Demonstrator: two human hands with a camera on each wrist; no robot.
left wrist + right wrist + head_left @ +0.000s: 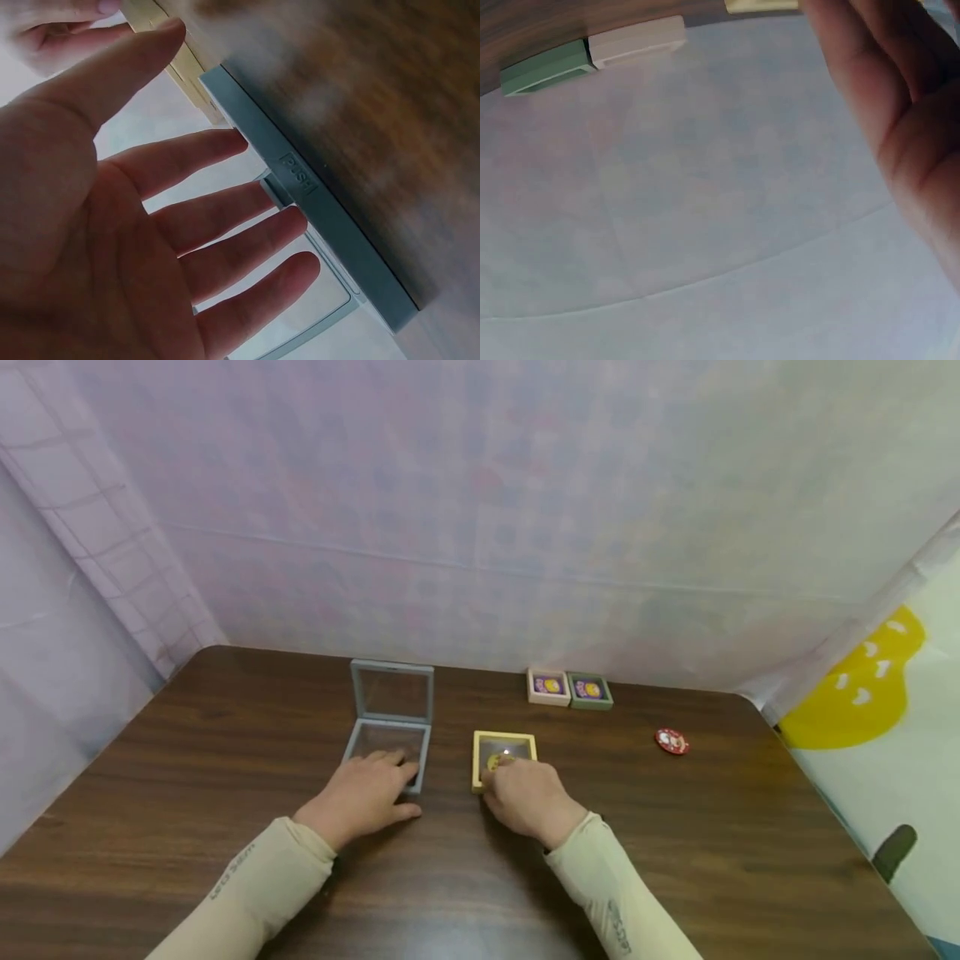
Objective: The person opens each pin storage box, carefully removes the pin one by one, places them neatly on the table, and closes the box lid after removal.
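Observation:
A grey-blue display case (426, 752) stands with its lid raised on the table. My left hand (367, 795) lies over its front part, fingers nearly straight and spread. In the left wrist view, the fingertips (300, 264) reach the case's front edge (259, 135), marked PUSH. To the right is a smaller yellow case (504, 735) with a clear window and something yellow inside. My right hand (528, 795) grips its near edge with curled fingers. The back of the hand hides part of the case; in the right wrist view only the yellow case's edge (761, 4) shows.
A pink case (549, 687) and a green case (590, 691), each with a purple and yellow piece inside, sit side by side at the table's back. A red patterned disc (672, 742) lies at the right. A hanging cloth (480, 527) borders the back edge.

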